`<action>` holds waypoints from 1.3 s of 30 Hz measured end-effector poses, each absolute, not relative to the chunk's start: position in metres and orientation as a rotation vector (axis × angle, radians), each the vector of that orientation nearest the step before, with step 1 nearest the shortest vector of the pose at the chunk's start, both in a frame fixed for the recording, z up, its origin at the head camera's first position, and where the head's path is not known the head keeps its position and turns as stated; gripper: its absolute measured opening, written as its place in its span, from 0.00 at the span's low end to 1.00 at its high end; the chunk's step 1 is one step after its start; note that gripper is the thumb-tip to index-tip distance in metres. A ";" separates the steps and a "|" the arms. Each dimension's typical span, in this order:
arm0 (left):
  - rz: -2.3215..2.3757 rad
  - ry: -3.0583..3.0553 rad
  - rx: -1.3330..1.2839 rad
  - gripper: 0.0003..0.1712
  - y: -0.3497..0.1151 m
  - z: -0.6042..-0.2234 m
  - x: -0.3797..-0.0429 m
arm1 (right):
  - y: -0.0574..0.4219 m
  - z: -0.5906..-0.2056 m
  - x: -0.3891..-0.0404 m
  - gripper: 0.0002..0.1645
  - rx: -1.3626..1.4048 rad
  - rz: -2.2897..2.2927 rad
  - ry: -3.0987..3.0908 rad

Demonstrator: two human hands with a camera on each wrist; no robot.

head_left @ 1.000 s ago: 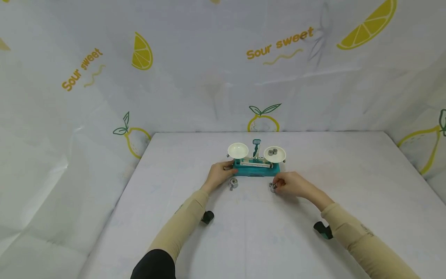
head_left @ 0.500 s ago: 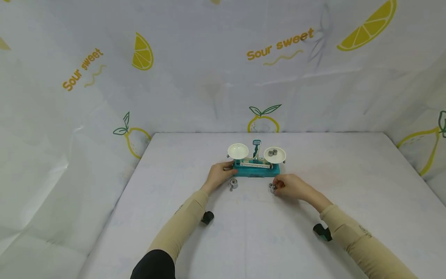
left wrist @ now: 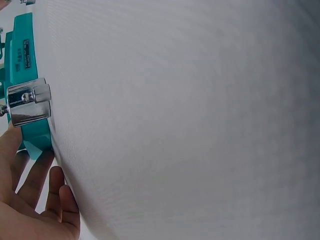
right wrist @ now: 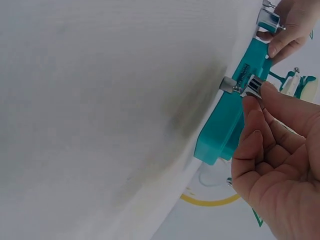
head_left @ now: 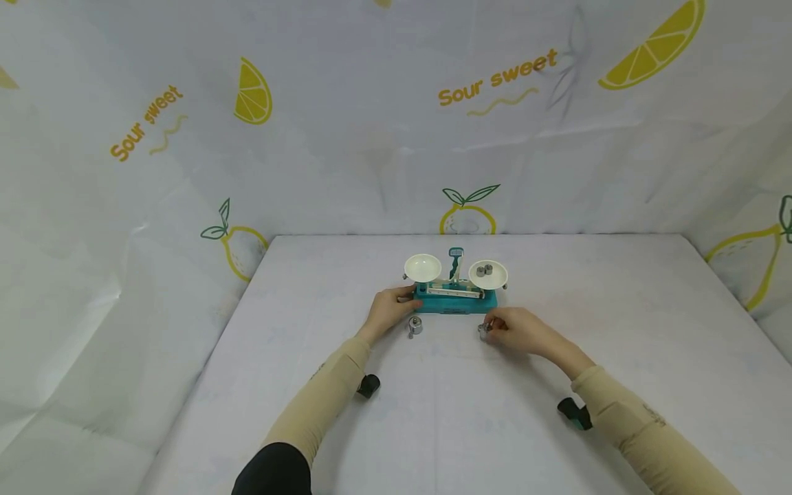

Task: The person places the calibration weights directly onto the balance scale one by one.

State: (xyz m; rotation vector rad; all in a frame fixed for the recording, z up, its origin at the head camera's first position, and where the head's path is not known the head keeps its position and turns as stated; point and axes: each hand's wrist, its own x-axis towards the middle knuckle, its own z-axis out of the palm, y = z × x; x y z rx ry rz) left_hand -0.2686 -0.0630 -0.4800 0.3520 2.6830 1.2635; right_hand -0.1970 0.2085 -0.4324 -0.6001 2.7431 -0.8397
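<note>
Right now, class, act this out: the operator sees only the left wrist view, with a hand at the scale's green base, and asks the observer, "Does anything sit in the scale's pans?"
Observer: Yes, the head view shows two small metal weights in the right-hand pan.
Operator: Is anything being pinched?
Observer: Yes, in the right wrist view the right hand pinches another metal weight.
Operator: Does anything rise beside that pan?
Observer: Yes, the head view shows a green post standing between it and the other pan.
</note>
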 end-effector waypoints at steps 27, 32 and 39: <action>1.261 2.680 0.353 0.28 -0.063 -0.483 -0.271 | 0.204 -0.387 -0.214 0.16 -0.476 -1.033 3.004; 1.259 2.684 0.359 0.28 -0.064 -0.482 -0.270 | 0.202 -0.388 -0.224 0.17 -0.404 -1.026 3.006; 1.263 2.675 0.348 0.28 -0.064 -0.480 -0.270 | 0.199 -0.393 -0.235 0.18 -0.378 -0.978 2.991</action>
